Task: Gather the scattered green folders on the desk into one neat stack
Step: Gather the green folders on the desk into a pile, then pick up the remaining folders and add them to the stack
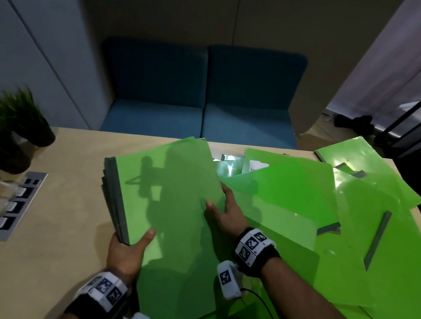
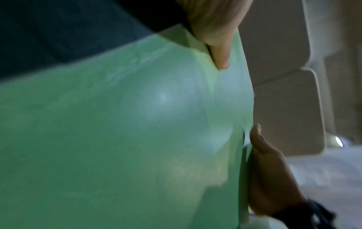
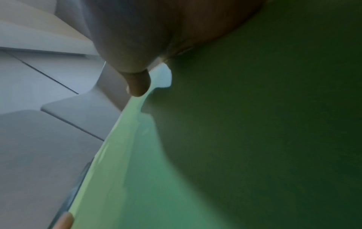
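While both hands clamp the bundle of glossy green plastic folders (image 1: 173, 207) above the pale wooden desk (image 1: 62, 221), left hand (image 1: 127, 252) at spine corner, right hand (image 1: 227, 213) at open edge, slick covers may fan out; loose green folders (image 1: 292, 188) remain right.

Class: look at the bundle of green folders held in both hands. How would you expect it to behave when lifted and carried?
The bundle would probably flex rather than stay rigid: its covers are thin sheets. The glossy plastic, which shows glare on the loose folders, suggests they may slide apart. That may be why the left hand grips the spine corner while the right hand steadies the opposite edge.
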Demonstrator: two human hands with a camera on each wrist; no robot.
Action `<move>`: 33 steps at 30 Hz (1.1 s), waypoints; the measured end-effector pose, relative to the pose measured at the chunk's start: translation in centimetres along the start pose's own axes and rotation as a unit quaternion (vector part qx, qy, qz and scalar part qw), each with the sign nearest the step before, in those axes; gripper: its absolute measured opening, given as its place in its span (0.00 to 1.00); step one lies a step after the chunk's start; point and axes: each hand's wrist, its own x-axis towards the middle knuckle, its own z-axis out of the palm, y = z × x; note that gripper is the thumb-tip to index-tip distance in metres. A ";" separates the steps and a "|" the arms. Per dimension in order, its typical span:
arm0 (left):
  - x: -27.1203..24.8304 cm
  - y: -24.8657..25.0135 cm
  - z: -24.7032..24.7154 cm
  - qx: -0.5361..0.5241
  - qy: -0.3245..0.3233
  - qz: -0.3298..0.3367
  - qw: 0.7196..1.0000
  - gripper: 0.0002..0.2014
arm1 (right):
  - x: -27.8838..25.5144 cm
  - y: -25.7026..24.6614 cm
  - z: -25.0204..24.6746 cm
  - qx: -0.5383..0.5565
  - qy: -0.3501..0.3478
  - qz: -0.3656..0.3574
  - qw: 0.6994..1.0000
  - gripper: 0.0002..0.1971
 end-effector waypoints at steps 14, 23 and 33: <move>7.4 -3.8 -12.4 0.124 0.094 -0.128 0.979 0.38 | 0.9 8.6 -5.3 -0.537 0.010 0.030 0.843 0.45; 7.4 -7.2 -13.5 0.133 0.093 -0.187 0.969 0.44 | 5.2 6.8 -9.2 -0.541 0.050 0.073 0.837 0.43; 7.2 -8.2 -12.6 0.121 0.116 -0.168 0.971 0.45 | 4.8 6.8 -8.0 -0.507 0.017 0.143 0.850 0.51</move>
